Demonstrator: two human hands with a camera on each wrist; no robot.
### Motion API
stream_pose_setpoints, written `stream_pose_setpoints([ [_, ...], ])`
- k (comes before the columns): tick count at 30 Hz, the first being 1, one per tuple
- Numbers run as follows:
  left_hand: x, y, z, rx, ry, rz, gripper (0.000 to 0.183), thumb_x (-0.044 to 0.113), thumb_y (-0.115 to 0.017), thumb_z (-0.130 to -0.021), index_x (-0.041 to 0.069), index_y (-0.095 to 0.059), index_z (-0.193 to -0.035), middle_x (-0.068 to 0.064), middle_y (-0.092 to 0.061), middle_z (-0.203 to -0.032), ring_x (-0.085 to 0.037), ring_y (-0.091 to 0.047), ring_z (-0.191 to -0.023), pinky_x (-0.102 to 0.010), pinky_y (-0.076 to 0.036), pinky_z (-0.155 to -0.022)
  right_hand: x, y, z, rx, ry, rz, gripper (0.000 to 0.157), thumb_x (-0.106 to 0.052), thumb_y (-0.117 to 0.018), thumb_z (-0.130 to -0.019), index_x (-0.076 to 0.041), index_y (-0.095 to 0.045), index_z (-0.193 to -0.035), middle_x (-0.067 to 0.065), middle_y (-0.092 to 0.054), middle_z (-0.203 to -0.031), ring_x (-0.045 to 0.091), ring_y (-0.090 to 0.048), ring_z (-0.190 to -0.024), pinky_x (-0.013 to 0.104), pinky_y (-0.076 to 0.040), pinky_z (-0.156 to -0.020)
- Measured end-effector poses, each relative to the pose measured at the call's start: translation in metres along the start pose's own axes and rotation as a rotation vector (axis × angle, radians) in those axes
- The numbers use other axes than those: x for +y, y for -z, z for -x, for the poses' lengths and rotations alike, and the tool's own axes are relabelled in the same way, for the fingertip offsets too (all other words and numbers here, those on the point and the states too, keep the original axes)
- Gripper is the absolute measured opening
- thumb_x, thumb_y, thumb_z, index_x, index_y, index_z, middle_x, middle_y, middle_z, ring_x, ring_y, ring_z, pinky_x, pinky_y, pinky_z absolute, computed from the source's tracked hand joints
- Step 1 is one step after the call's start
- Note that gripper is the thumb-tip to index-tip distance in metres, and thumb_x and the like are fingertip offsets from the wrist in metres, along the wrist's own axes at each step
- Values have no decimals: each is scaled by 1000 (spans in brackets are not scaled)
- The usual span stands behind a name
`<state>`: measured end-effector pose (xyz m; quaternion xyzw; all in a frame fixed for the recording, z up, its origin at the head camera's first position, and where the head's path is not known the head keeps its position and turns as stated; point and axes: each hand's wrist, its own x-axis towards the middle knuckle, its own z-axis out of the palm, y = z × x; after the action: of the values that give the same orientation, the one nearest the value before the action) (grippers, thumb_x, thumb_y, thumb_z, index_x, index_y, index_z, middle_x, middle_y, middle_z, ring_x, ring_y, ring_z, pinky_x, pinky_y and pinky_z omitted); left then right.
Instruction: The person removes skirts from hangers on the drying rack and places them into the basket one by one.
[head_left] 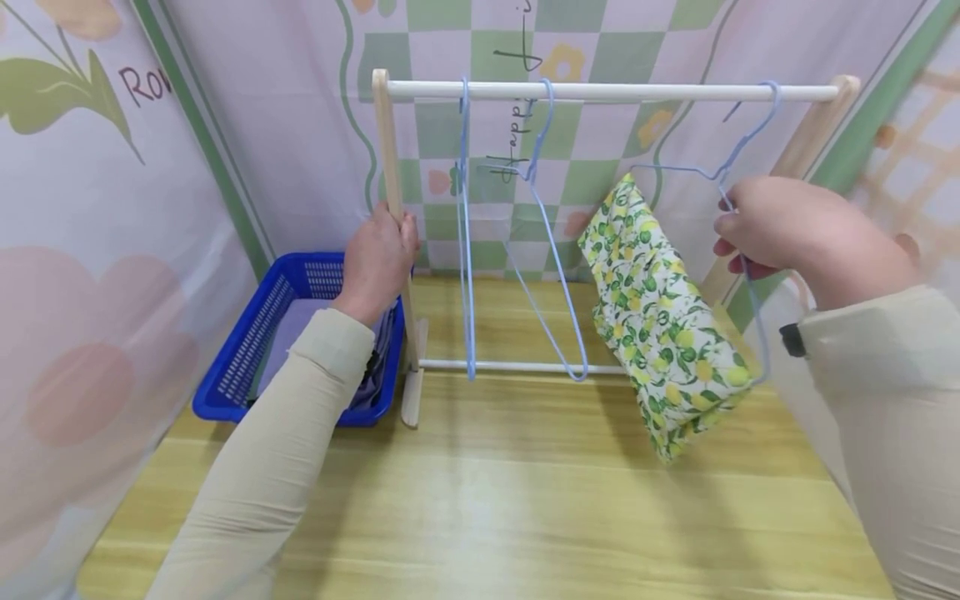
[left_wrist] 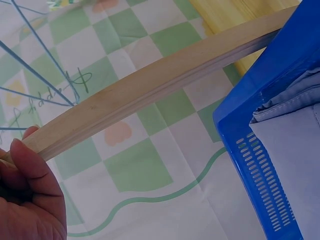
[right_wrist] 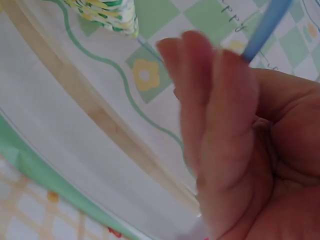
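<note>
My left hand [head_left: 378, 260] grips the left wooden post [head_left: 392, 158] of a small clothes rack; in the left wrist view its thumb and fingers close round the post [left_wrist: 150, 82]. With my right hand [head_left: 783, 233] I pinch a blue wire hanger [head_left: 757, 312] near its shoulder. That hanger's hook loops over the white rail [head_left: 637, 92] at the right end. Over its lower bar hangs a folded cloth with a lemon print [head_left: 660, 317], tilted down to the right. In the right wrist view the fingers [right_wrist: 225, 115] hide most of the hanger.
Two bare blue hangers [head_left: 467, 250] [head_left: 562, 275] hang left and centre on the rail. A blue plastic basket [head_left: 225, 404] with folded clothes [head_left: 292, 333] stands left of the rack on the wooden table [head_left: 487, 500]. Patterned curtains [head_left: 300, 125] surround the table.
</note>
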<state>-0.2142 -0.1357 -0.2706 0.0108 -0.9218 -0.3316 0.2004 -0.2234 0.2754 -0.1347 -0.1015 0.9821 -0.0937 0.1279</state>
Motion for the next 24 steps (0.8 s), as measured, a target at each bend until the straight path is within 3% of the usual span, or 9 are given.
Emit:
stream_pose_setpoints([
  [7,-1,-1,-1,2,5,4,44,37,-33,-114,0,-54,-124,-10,-71,-96,-28,-64,-71,-41,-56,-62,-8,-8,-6,17,5,-46,46,-12,-37,-108,22,-38,-140,20,-71,-103,25,-68,-77,42,-58,-69],
  [14,0,0,0,-3,11,15,45,38,-32,-114,0,-54,-123,-10,-71,-97,-28,-64,-71,-41,-56,-63,-15,-14,-9,22,26,-123,54,-11,-32,-106,24,-25,-148,24,-71,-109,22,-70,-76,38,-61,-67],
  [20,1,0,1,2,11,17,44,38,-33,-114,0,-54,-122,-11,-70,-95,-28,-63,-70,-41,-56,-62,-20,-18,-9,49,40,-138,59,-10,-29,-102,22,-21,-151,15,-76,-104,22,-69,-74,36,-58,-69],
  [24,1,0,1,4,10,17,43,37,-33,-114,0,-54,-122,-11,-70,-94,-28,-63,-70,-42,-56,-62,-24,-21,-10,66,50,-172,65,-10,-30,-101,21,-11,-155,9,-78,-101,22,-68,-73,34,-58,-67],
])
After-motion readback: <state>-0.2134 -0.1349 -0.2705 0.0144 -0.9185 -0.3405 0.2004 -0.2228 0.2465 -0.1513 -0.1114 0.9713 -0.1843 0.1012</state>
